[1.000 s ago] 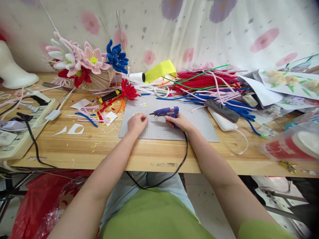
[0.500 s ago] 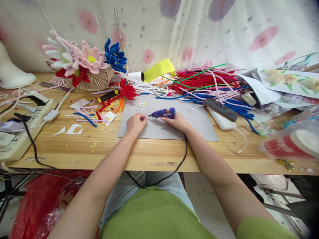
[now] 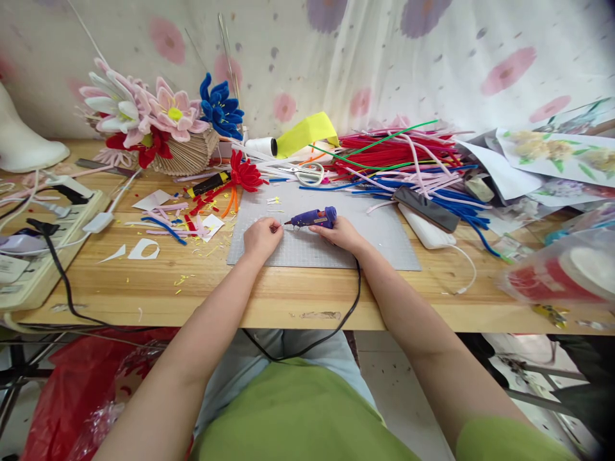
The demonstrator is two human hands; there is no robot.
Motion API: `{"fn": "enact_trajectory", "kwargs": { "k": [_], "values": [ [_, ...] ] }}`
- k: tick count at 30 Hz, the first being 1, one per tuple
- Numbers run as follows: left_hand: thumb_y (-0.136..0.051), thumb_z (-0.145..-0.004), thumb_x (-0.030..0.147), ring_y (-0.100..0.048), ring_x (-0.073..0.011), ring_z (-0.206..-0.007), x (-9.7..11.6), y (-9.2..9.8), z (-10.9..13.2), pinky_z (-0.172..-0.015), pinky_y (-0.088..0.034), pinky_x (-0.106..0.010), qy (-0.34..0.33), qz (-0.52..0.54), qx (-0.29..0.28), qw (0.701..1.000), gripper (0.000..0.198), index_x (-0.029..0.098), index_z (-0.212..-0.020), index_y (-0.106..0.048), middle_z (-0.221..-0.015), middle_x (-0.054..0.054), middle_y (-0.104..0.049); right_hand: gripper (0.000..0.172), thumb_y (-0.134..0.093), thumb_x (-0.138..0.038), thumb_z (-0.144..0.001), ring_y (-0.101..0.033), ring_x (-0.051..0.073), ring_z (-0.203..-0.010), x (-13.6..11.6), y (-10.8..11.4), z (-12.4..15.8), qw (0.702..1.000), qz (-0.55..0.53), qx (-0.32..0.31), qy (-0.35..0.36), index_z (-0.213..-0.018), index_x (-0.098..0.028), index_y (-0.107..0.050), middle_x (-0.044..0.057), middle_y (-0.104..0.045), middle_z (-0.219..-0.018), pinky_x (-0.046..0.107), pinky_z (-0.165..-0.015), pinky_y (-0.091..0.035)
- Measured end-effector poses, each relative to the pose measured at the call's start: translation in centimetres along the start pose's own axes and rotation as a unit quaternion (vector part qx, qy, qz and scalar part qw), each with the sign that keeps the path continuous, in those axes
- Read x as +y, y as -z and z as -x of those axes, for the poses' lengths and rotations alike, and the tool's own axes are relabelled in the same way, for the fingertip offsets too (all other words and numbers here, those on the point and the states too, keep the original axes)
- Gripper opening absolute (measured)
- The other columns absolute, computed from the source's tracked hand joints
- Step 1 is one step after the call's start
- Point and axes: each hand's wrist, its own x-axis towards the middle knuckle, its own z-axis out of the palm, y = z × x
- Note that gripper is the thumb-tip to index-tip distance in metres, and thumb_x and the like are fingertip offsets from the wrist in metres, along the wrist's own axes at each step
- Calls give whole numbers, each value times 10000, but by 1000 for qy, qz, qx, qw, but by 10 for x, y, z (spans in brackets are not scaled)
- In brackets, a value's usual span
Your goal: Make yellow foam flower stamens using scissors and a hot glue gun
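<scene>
Both hands unmoved | right grip (image 3: 342, 234) clasps glue gun (image 3: 314, 218) | left grip (image 3: 262, 237) pinches scrap (image 3: 273, 226)

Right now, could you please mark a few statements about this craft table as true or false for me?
1. The right hand holds the blue glue gun. True.
2. The gun's nozzle points towards the left hand. True.
3. Both hands work over bare wood. False: they are over the grey mat.
4. The left hand holds the scissors. False: they lie at the mat's far edge, and the left hand pinches a small piece.
5. The gun's black cord hangs over the near edge of the table. True.
</scene>
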Motion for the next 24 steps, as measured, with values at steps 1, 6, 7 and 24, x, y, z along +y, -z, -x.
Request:
{"fn": "enact_trajectory", "kwargs": {
  "k": [1, 6, 7, 24],
  "values": [
    [-547, -752, 282, -600, -178, -789, 0, 0, 0, -652, -376, -284, -1, 1, 0, 1000, 122, 227, -753, -656, -864, -25, -690, 448, -611, -573, -689, -507, 143, -603, 0, 0, 0, 1000, 1, 2, 1, -870, -164, -641, -14, -525, -558, 276, -611, -395],
    [-549, -750, 280, -596, -174, -780, 1, 0, 0, -649, -378, -281, 4, 3, -1, 1000, 120, 229, -747, -657, -855, -23, -689, 419, -621, -552, -686, -524, 158, -627, -2, -1, 0, 1000, 4, 8, 3, -850, -166, -643, -8, -523, -550, 281, -621, -402],
    [-550, -750, 281, -596, -174, -781, 0, 0, 0, -651, -380, -281, 4, 3, -1, 1000, 120, 229, -748, -658, -856, -22, -690, 420, -620, -553, -687, -526, 159, -630, -2, -1, 0, 1000, 4, 7, 3, -849, -166, -645, -7, -524, -550, 281, -624, -404],
    [-550, -771, 281, -568, -138, -698, -2, 2, 1, -658, -395, -265, -12, 33, 7, 999, 126, 225, -790, -662, -869, -13, -677, 512, -615, -581, -676, -549, 168, -659, 4, 3, 0, 999, 15, 25, -25, -992, -181, -658, 15, -599, -644, 302, -654, -419]
  ]
}}
